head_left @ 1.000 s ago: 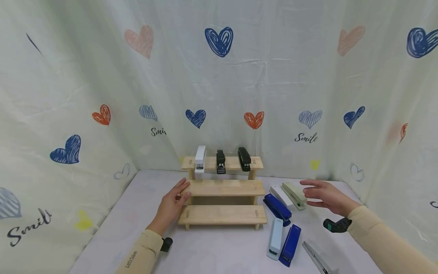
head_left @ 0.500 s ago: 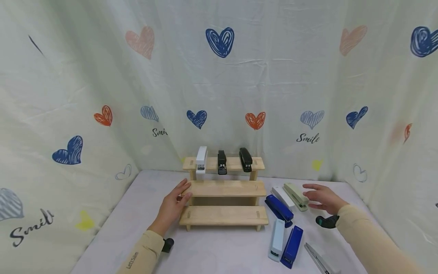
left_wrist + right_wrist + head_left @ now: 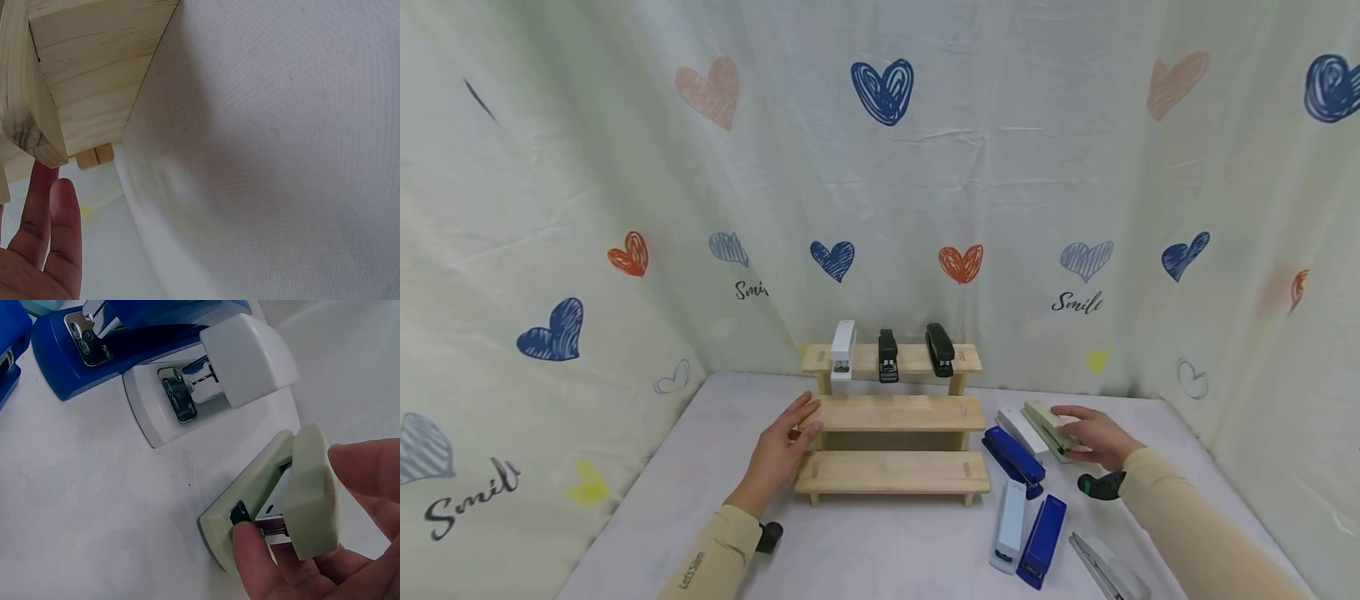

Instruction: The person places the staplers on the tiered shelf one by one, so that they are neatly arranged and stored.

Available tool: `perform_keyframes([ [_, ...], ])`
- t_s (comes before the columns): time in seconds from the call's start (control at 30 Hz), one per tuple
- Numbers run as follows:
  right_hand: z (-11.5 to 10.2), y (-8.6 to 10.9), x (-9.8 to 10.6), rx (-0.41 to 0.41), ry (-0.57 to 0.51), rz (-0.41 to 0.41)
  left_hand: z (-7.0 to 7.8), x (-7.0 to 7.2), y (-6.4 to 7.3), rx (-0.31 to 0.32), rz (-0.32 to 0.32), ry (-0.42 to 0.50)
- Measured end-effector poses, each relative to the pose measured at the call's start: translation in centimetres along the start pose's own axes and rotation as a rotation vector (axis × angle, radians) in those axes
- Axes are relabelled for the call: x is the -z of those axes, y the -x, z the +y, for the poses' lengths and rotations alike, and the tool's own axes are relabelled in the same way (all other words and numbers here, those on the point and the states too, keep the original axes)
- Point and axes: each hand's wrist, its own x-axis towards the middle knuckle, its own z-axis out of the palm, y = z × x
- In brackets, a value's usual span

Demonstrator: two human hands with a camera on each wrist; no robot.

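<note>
At the left end of the middle board of a three-tier wooden shelf, my left hand rests with its fingertips against the board. In the left wrist view the fingers are fairly straight beside the board's corner. My right hand is at a pale green stapler, lying to the right of the shelf. Its fingers and thumb hold the stapler's front end from both sides, one fingertip by the metal plate on the base. A white stapler lies just beside it.
One white and two black staplers stand on the top board. Right of the shelf lie two dark blue staplers, a light blue stapler and a grey-white stapler. A patterned curtain hangs behind the table.
My right hand has moved left to the pale green stapler and closed in on its front end. The left hand stays at the shelf. The head view has shifted slightly.
</note>
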Motion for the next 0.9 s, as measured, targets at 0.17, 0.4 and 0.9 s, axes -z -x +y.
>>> perform_keyframes([
  [0.17,-0.1,0.0,-0.2,0.000,-0.001,-0.002,0.0,-0.1,0.0,-0.005,0.002,-0.010],
  [0.4,-0.1,0.1,-0.3,-0.011,-0.037,-0.008,0.0,-0.1,0.0,-0.011,0.003,-0.010],
  [0.9,0.9,-0.1,-0.4,-0.016,-0.156,-0.011,0.0,-0.2,-0.1,0.008,-0.005,-0.006],
])
